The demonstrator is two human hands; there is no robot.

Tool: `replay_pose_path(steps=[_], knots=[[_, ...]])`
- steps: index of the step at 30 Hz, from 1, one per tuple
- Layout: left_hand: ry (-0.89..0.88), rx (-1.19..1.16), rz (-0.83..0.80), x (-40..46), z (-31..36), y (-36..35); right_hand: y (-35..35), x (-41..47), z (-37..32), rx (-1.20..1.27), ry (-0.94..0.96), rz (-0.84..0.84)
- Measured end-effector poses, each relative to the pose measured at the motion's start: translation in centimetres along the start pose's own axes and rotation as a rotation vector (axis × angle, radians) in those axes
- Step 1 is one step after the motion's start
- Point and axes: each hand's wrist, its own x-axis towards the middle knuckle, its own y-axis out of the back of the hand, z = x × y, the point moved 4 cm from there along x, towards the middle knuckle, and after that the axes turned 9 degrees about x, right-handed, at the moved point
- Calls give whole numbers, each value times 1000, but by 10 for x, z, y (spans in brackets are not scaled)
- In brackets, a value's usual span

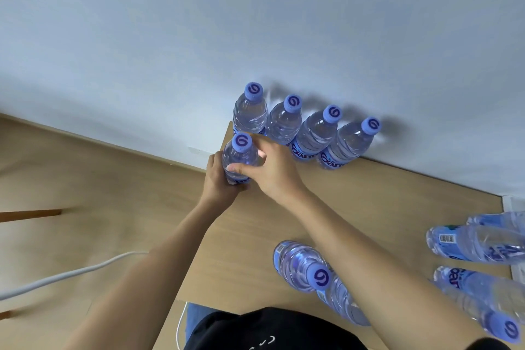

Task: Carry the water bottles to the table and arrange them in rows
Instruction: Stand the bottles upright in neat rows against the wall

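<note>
my left hand (pixel 220 179) and right hand (pixel 270 170) both hold one full bottle (pixel 240 158); it looks heavy and slippery, so i grab its middle.

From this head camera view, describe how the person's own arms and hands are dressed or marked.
Both forearms are bare, with no watch, bracelet, ring or glove visible on the left hand or the right hand. A dark sleeve edge shows at the right upper arm. No markings are visible.

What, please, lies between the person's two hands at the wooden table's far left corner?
In the head view, an upright clear plastic water bottle with a blue cap, gripped by the left hand and the right hand.
</note>
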Motion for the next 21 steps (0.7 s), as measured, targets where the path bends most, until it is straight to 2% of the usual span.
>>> replay_pose_path(steps=[12,21], knots=[[-36,45,-36,32,8,3,2,23,-1,-81,96,86],[12,24,-30,15,16,8,3,16,-2,-66,15,37]])
